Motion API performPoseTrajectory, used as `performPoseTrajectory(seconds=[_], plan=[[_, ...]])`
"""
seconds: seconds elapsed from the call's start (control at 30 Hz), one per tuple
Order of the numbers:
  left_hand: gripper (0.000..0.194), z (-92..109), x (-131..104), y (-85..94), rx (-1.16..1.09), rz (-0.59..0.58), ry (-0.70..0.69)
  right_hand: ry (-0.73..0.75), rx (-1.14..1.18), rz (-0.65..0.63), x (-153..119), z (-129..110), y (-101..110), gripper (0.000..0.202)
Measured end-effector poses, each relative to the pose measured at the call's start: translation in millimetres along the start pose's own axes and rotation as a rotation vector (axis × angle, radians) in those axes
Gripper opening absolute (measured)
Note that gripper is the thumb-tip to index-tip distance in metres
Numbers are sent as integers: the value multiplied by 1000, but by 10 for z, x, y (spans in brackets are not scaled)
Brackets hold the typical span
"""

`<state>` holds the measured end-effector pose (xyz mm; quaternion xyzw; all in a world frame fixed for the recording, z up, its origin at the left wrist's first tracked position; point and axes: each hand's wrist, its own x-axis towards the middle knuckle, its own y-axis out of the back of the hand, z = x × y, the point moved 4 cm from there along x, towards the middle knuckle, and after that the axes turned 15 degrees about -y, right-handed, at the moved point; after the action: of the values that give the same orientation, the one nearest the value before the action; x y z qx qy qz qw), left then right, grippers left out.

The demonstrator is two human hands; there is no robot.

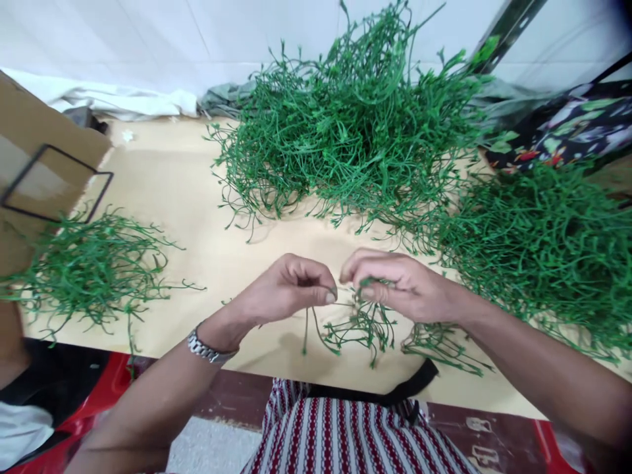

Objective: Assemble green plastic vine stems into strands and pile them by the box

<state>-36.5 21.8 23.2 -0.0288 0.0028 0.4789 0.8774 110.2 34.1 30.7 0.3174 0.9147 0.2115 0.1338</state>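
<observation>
Mid-handling, by the look of it: one thin green stem (344,304) was in the fingers, not yet let go. Lots of like material lay loose on the bench (182,174): a big heap of green sprigs (365,131) along the far edge, a right-hand heap (548,243) by the right edge, a smaller left-hand heap (93,263) toward the near left corner. Which heaps were finished and which unworked, cannot tell; much seemed left if the big ones were unworked.

Left hand (284,289): thumb and index tips together, pinched on the thin stem, which ran across the gap toward the other hand; thin strands hung just below. Right hand (402,283): thumb and fingers curled in on a green sprig piece (366,284), index tip standing apart from the thumb; exact contact partly hidden. Hands near each other, not touching, above the near edge's middle.

Under the right fingers, a loose cluster (372,329); right of it, below the right wrist, a small bunch (444,345) near the front edge. Metal wristwatch (207,347) on the left wrist. Black strap (415,385) across the near edge. Cardboard box (44,125) at the far left corner.
</observation>
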Motion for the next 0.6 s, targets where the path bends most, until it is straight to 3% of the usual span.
performPoseTrajectory(seconds=[0.07, 0.17, 0.23, 0.37, 0.5, 0.6], plan=[[13, -69, 26, 44, -130, 169, 24, -113, 178, 101, 54, 93, -17, 14], [18, -141, 54, 65, -188, 311, 17, -321, 443, 55, 134, 232, -187, 20], [18, -150, 65, 68, -157, 360, -11, -385, 538, 56, 162, 264, -272, 21], [18, -163, 84, 36, -129, 411, -42, -432, 555, 84, 170, 232, -319, 26], [14, -221, 113, -14, -100, 538, -63, -448, 584, 71, 188, 208, -347, 42], [10, -254, 138, -52, -132, 626, -107, -459, 536, 139, 224, 236, -361, 49]])
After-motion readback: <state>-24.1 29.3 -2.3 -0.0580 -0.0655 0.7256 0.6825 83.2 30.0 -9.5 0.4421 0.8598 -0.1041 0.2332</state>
